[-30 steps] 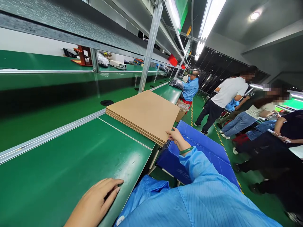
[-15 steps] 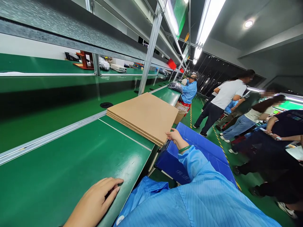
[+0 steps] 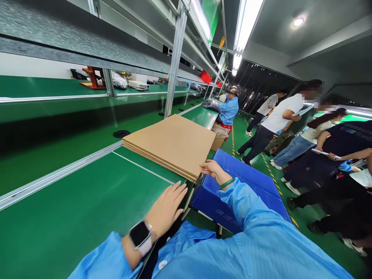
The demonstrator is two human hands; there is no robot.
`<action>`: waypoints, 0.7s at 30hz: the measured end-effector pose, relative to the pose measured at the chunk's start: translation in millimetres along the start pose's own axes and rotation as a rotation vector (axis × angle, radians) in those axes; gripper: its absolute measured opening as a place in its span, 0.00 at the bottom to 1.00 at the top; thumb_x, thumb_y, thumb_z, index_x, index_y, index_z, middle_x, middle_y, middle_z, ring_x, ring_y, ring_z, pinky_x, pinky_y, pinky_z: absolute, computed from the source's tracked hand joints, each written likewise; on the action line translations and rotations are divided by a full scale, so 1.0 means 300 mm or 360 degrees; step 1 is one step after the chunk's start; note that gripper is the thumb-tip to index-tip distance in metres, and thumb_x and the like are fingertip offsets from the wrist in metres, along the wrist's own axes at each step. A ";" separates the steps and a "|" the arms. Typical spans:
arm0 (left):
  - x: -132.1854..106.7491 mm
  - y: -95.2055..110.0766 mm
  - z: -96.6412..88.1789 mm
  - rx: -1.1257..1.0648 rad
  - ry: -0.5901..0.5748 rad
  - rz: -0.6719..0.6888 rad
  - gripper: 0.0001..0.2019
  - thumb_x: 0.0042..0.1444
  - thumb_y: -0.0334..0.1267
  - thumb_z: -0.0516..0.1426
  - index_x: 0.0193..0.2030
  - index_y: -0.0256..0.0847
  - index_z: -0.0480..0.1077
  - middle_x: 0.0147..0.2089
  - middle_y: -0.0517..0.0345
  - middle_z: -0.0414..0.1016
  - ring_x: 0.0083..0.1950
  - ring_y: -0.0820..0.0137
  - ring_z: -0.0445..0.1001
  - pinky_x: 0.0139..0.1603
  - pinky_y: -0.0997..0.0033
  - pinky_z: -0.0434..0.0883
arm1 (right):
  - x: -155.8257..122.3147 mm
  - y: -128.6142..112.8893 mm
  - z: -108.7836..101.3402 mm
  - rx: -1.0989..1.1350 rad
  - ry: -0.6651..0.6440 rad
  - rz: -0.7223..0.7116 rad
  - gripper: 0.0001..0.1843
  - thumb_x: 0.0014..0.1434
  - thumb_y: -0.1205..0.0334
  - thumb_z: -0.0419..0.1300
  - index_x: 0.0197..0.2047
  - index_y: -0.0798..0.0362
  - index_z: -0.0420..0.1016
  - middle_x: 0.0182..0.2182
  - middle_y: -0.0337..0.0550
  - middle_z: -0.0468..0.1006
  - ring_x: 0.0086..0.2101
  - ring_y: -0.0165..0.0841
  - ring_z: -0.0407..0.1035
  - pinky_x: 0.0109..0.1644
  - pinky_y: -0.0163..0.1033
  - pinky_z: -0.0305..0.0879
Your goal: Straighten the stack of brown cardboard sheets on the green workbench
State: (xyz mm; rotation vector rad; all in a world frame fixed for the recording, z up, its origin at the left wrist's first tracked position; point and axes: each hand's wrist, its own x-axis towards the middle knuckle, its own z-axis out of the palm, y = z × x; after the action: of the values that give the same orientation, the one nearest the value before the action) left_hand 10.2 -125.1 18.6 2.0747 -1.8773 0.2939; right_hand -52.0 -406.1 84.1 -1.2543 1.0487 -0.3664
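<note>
A stack of flat brown cardboard sheets (image 3: 171, 145) lies on the green bench. My right hand (image 3: 214, 170) is at the stack's near right edge, fingertips touching it with the fingers loosely extended. A green bangle circles that wrist. Reaching over the bench edge, my left hand (image 3: 167, 203) is open, palm down, its fingers pointing at the near side of the stack but apart from it. A watch (image 3: 140, 234) with a pale strap is on my left wrist.
Beside the bench stands a blue corrugated box (image 3: 241, 190). A metal upright (image 3: 175, 58) rises behind the cardboard under shelving. Farther along, a person in blue (image 3: 228, 110) sits near a carton (image 3: 217, 137). Several people stand in the aisle on the right.
My left hand has moved forward and right across the bench toward the stack, its fingers straightening. My right hand stays at the stack's edge. The camera view has shifted slightly.
</note>
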 end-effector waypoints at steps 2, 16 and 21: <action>0.091 0.004 0.037 0.0057 -0.0072 0.0006 0.40 0.59 0.39 0.64 0.74 0.38 0.51 0.76 0.57 0.45 0.77 0.57 0.45 0.75 0.47 0.57 | -0.004 0.001 0.004 -0.0001 -0.0030 0.0022 0.15 0.72 0.68 0.62 0.59 0.60 0.67 0.42 0.45 0.73 0.33 0.31 0.72 0.34 0.33 0.77; 0.169 0.010 0.088 0.0083 -0.0185 -0.0050 0.41 0.60 0.43 0.64 0.73 0.30 0.50 0.76 0.45 0.47 0.75 0.53 0.49 0.74 0.47 0.57 | -0.004 0.033 0.008 -0.0025 -0.0017 -0.0055 0.21 0.71 0.74 0.62 0.63 0.59 0.63 0.42 0.45 0.74 0.33 0.31 0.73 0.32 0.30 0.76; 0.169 0.007 0.089 0.0050 -0.0179 -0.0062 0.43 0.59 0.45 0.66 0.73 0.30 0.51 0.75 0.44 0.48 0.75 0.53 0.49 0.75 0.47 0.57 | -0.006 0.047 0.008 -0.0281 -0.0028 -0.0153 0.24 0.68 0.76 0.62 0.64 0.60 0.62 0.43 0.47 0.74 0.36 0.34 0.74 0.37 0.35 0.78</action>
State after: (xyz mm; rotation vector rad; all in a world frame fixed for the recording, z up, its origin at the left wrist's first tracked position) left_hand 12.0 -182.2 12.7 2.1876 -1.9046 0.2026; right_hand -55.2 -398.8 72.0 -1.4672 1.0251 -0.3413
